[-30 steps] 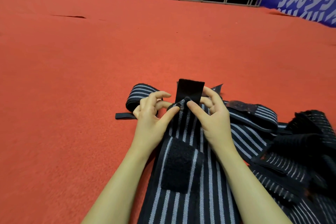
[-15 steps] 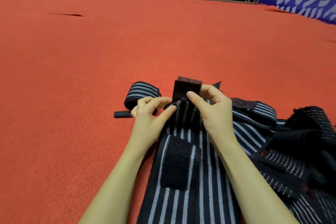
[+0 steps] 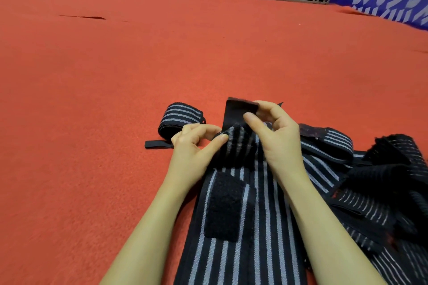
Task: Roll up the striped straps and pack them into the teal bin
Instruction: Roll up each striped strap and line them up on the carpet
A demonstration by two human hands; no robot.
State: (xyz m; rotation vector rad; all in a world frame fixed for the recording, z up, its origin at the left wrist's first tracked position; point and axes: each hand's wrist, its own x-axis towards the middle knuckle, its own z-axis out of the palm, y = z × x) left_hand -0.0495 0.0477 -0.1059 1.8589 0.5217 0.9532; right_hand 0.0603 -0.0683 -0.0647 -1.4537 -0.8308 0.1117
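A: Head view: the striped strap (image 3: 250,227) lies flat on the red floor (image 3: 92,146), running away from the person between both forearms. Its far end carries a black fastener tab (image 3: 238,111) standing upright.

B: And the hands?

A: The right hand (image 3: 275,136) pinches the tab between thumb and fingers; the left hand (image 3: 196,146) pinches the strap's edge just below it, where the fabric bunches.

B: How would it handle?

A: It looks soft, light and limp, woven elastic by the look of it, so it should sag wherever it is unsupported. The tab seems the stiffest part and the sensible core for a roll. The fuzzy patch (image 3: 224,206) nearer the person may snag on the tab.

B: Any finished?

A: One rolled strap (image 3: 180,120) rests just left of the hands; a loose pile of straps (image 3: 370,180) lies to the right. The teal bin is not in view.
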